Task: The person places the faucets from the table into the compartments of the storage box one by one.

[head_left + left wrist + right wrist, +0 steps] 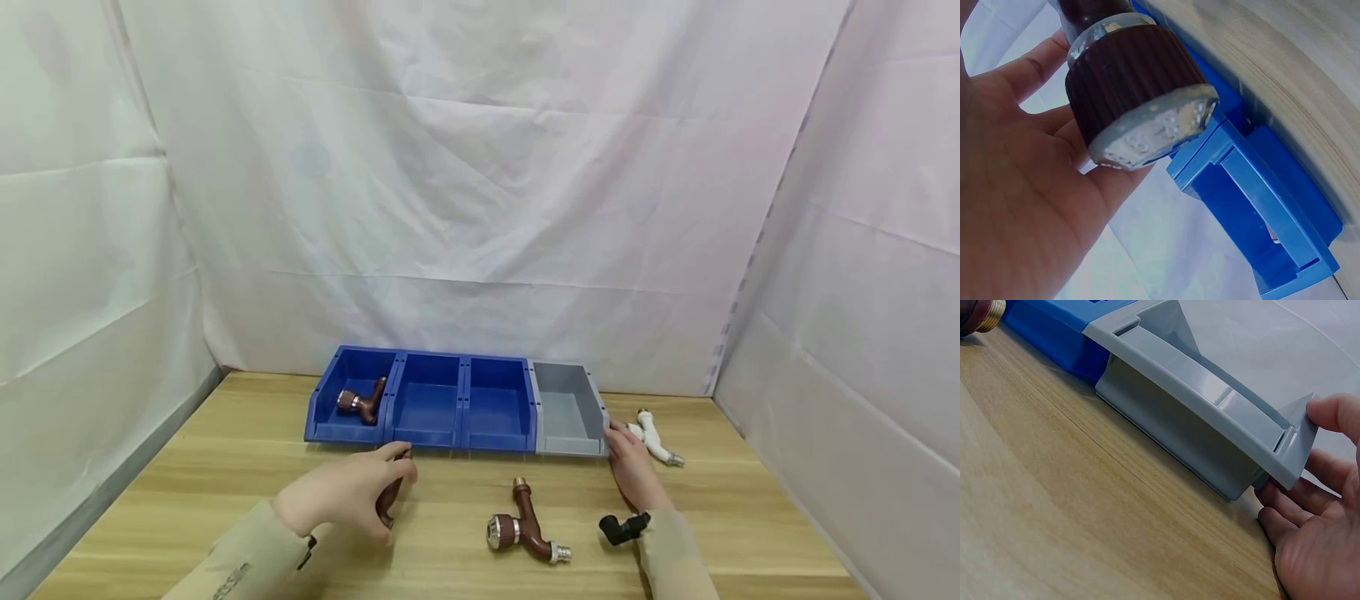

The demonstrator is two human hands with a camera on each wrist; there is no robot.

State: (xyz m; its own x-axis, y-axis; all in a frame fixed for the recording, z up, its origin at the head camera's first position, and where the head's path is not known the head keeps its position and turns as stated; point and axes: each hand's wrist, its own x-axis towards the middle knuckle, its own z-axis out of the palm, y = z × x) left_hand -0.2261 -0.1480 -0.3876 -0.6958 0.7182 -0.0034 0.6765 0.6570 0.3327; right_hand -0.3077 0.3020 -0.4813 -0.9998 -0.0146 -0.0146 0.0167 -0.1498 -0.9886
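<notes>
My left hand [348, 493] holds a brown faucet [1138, 87] with a ribbed knob and silvery cap, its fingers curved around it in front of the blue bins. Most of that faucet is hidden by the hand in the head view. On the right, my right hand [633, 467] grips the front right corner of the grey bin [1172, 431], thumb above and fingers beneath the rim. Another brown faucet [528, 527] lies on the table between the hands. A third brown faucet [369, 407] rests in the leftmost blue bin [347, 432].
Two more blue bins, a middle one [426, 433] and one beside the grey bin [497, 437], complete the row. A white faucet [652, 437] lies right of the grey bin on the wooden table [450, 558]. White cloth [450, 208] hangs behind and at both sides.
</notes>
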